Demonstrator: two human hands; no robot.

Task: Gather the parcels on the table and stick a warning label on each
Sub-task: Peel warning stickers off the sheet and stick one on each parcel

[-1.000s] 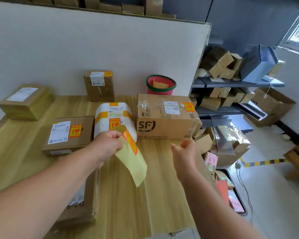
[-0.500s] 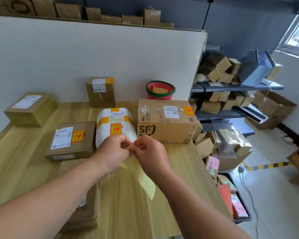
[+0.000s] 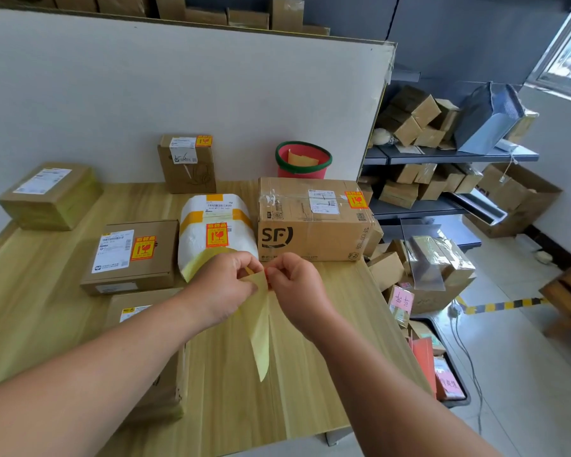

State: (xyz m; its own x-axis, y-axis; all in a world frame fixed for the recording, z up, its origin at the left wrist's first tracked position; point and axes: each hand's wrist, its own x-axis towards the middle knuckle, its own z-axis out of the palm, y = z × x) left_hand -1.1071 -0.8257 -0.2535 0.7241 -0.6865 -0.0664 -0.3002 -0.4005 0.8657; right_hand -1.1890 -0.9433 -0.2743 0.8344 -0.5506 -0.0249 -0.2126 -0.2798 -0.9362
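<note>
My left hand (image 3: 223, 288) and my right hand (image 3: 297, 288) meet over the table's middle, both pinching the top of a yellow label backing strip (image 3: 260, 328) that hangs down. Behind them stand a white foam parcel (image 3: 211, 225), a large SF box (image 3: 314, 219) and a flat brown box (image 3: 136, 255), each with an orange warning label. An upright small box (image 3: 187, 164) at the wall bears one too. A box at the far left (image 3: 50, 196) shows only a white shipping label. Another parcel (image 3: 139, 311) lies partly under my left forearm.
A red bucket with a green rim (image 3: 303, 159) stands behind the SF box. A white partition (image 3: 178, 94) bounds the wooden table (image 3: 30, 308) at the back. Right of the table are shelves (image 3: 442, 156) and floor piles of cardboard boxes (image 3: 426, 268).
My right hand came in from the right and joined my left hand on the strip. The strip now hangs edge-on, its orange label no longer visible.
</note>
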